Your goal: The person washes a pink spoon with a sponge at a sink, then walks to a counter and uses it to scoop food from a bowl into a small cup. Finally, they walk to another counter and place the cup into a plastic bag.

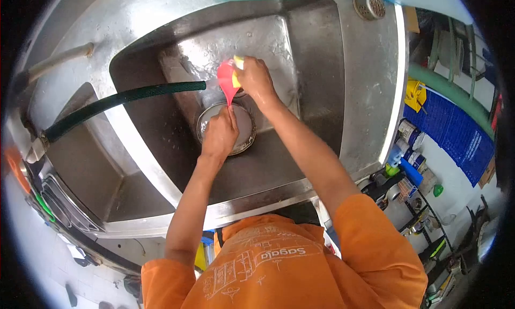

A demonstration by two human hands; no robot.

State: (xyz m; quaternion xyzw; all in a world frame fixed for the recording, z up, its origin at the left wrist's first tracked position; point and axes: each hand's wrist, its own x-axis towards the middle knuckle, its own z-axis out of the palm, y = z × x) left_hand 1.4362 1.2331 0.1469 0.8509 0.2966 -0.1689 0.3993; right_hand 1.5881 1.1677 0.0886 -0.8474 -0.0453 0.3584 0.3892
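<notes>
My left hand (220, 133) is closed round the narrow lower end of a pink utensil (227, 79), which looks like a spoon or ladle. My right hand (254, 81) holds a yellow sponge (237, 73) against the utensil's wide end. Below them, a round pan (245, 122) with cloudy liquid stands in the metal sink (316, 78). The mouth of a dark green hose (161, 89) points at the pink utensil from the left, with water at its end. Part of the pan is hidden behind my left hand.
A second basin (86, 159) lies to the left, past a metal divider. At the top right is a perforated metal strainer (369, 5). A blue mat (456, 135) and a rack with assorted utensils are beyond the sink's right edge.
</notes>
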